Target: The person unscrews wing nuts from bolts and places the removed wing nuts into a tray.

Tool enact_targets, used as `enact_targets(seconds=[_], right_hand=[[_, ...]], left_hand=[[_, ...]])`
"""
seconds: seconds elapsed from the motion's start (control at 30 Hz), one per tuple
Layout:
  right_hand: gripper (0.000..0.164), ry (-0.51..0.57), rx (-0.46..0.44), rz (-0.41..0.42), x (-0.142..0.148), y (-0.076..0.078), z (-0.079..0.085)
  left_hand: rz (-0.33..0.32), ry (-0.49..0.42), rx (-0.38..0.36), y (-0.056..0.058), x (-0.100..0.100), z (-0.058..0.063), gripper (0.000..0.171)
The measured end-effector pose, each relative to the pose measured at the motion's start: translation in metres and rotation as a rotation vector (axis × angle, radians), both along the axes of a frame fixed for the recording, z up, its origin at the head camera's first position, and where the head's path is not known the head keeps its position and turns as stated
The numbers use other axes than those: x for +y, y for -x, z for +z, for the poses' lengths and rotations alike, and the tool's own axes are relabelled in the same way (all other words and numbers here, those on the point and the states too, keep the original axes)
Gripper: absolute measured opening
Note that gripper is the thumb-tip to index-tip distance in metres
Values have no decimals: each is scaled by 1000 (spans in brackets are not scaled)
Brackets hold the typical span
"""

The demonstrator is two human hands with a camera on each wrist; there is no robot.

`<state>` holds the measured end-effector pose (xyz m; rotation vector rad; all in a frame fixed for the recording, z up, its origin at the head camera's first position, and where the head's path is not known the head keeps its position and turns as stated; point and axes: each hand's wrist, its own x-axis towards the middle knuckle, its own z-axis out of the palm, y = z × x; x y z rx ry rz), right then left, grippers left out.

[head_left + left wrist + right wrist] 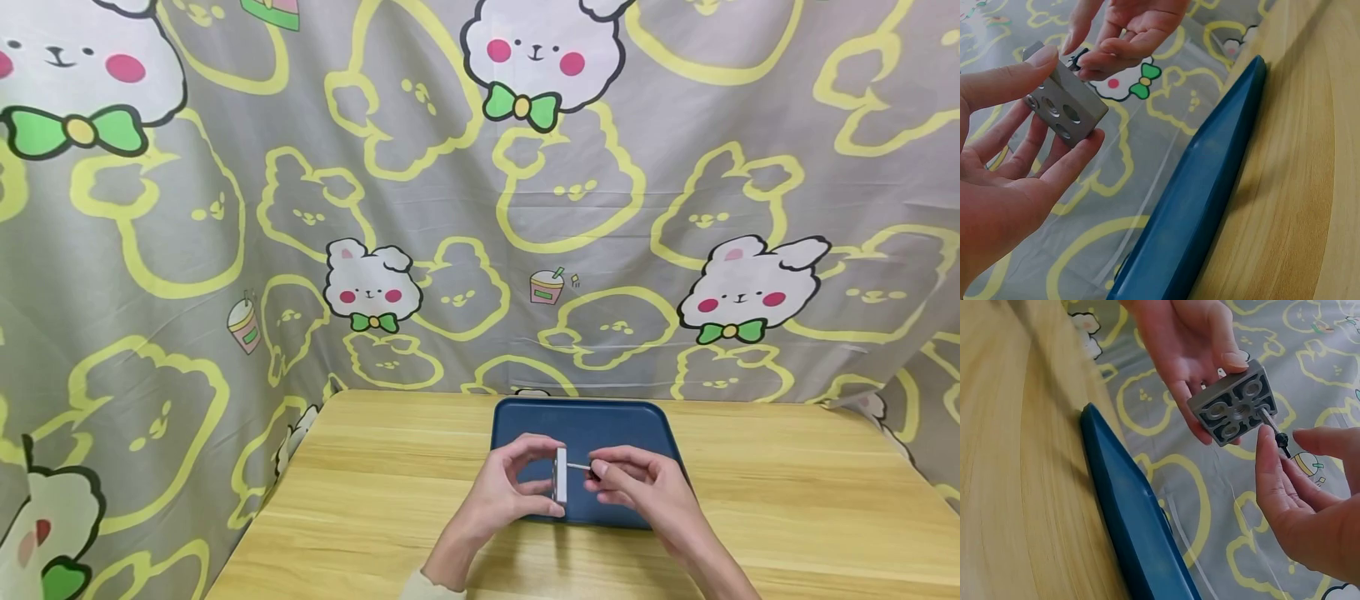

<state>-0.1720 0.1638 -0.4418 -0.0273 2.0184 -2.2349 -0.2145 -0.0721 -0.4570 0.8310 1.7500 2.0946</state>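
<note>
My left hand (498,487) holds a grey metal block (561,477) upright by its edges, between thumb and fingers. Round holes pierce the block's face in the left wrist view; its recessed, ribbed side shows in the right wrist view. From a hole near one corner of that side sticks a thin silver threaded screw (1268,419) with a dark end (1282,440). At this dark end my right hand (637,483) has its fingertips, with thumb and fingers bent around it. How far the screw reaches into the block is hidden.
A dark blue tray (600,421) lies on the wooden table (390,475) beneath both hands. Behind and beside the table hangs a grey curtain (442,200) printed with rabbits and yellow outlines.
</note>
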Motion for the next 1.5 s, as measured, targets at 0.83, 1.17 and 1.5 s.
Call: enact_targets(seconds=[0.83, 1.17, 1.5], right_hand=[[37, -485, 913, -172, -13, 0, -12], [25, -652, 1367, -261, -15, 7, -16], [36, -554, 1155, -238, -15, 3, -13]], left_hand=[[-49, -72, -120, 1, -4, -3, 67], [-113, -146, -161, 4, -6, -7, 67], [-29, -96, -124, 2, -7, -1, 68]])
